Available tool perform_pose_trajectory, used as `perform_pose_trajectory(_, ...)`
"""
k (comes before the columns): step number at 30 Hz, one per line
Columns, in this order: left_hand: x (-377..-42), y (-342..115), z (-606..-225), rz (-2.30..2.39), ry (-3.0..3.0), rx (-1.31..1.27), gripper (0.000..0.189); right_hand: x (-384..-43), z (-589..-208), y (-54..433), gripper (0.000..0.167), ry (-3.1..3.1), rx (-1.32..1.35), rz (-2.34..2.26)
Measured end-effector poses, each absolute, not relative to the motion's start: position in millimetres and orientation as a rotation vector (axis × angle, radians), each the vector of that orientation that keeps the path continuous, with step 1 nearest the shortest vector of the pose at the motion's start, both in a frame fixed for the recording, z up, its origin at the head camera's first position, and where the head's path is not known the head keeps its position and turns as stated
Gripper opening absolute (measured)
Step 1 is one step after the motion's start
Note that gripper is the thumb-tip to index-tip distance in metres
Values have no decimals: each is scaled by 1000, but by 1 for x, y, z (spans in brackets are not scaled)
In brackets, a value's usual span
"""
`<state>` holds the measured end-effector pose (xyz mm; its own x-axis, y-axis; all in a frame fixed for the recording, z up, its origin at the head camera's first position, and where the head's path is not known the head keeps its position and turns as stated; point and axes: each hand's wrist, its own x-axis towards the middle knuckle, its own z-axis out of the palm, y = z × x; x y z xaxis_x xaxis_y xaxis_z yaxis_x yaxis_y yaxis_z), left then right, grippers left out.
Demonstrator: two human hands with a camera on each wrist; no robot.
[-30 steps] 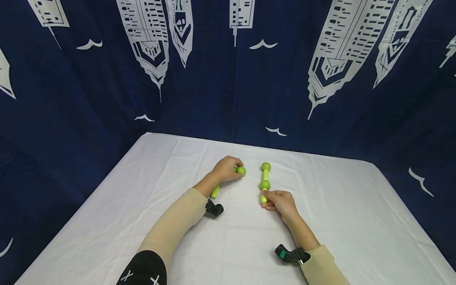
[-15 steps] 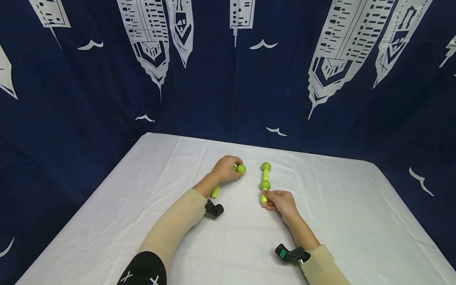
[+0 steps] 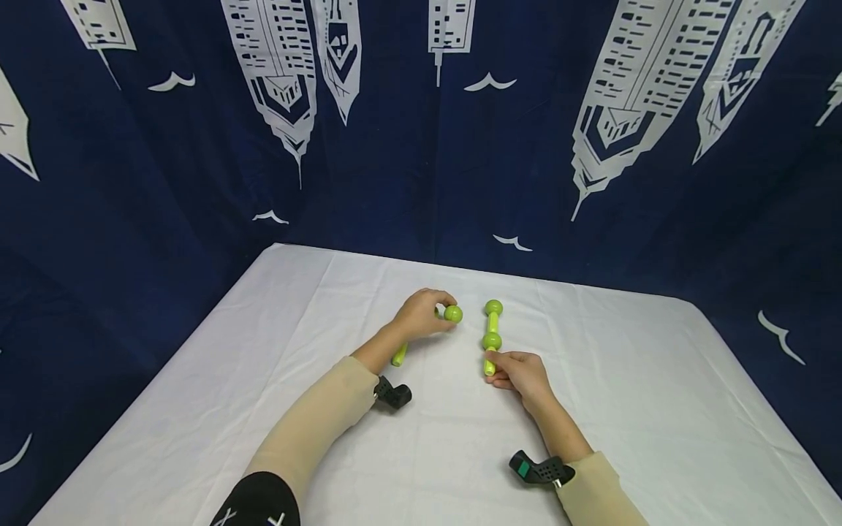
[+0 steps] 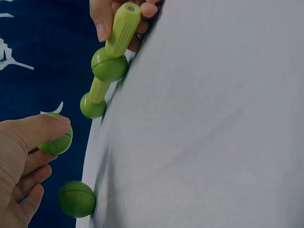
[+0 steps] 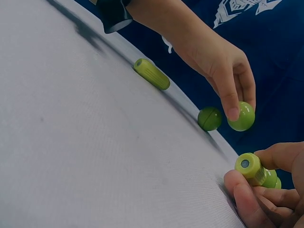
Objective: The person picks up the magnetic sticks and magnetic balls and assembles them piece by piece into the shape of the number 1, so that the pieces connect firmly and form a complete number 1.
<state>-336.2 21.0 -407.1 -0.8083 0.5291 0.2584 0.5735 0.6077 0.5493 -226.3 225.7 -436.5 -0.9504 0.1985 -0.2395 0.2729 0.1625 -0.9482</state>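
Note:
My left hand (image 3: 421, 314) pinches a smooth green ball (image 3: 453, 314) between thumb and fingers; the right wrist view shows it raised off the cloth. A second green ball (image 4: 77, 199) sits on the table below that hand, mostly hidden in the head view. My right hand (image 3: 522, 372) grips the near yellow-green rod (image 3: 490, 365) of a joined chain. Along this chain, ball (image 3: 491, 340), shorter-looking rod (image 3: 492, 323) and end ball (image 3: 493, 307) follow in line away from me. A grey disc (image 5: 245, 164) shows in the gripped rod's free end.
A loose yellow-green rod (image 5: 152, 74) lies on the white cloth-covered table (image 3: 421, 453), just under my left forearm. Behind the table's far edge hangs a dark blue curtain (image 3: 395, 183) with white building prints. Black wrist devices (image 3: 542, 469) stick out from both sleeves.
My left hand has moved slightly to the right with its ball, nearer the chain. The right hand and the chain stay in place.

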Motion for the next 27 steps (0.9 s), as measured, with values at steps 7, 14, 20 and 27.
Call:
perform_pose_trajectory(7,-322,23,-405,-999,-2725,-1000,37,-226,-436,226,35,2344,470,-1939)
perform_pose_trajectory(14,-311,23,-408,-1019,-2728,-1005,37,-227,-437,227,35,2346,461,-1945)
perform_pose_trajectory(20,-302,22,-414,-998,-2708,-1050,34,-227,-438,226,34,2343,473,-1943)
perform_pose_trajectory(27,-293,22,-415,-986,-2684,-1086,32,-225,-436,225,33,2335,462,-1960)
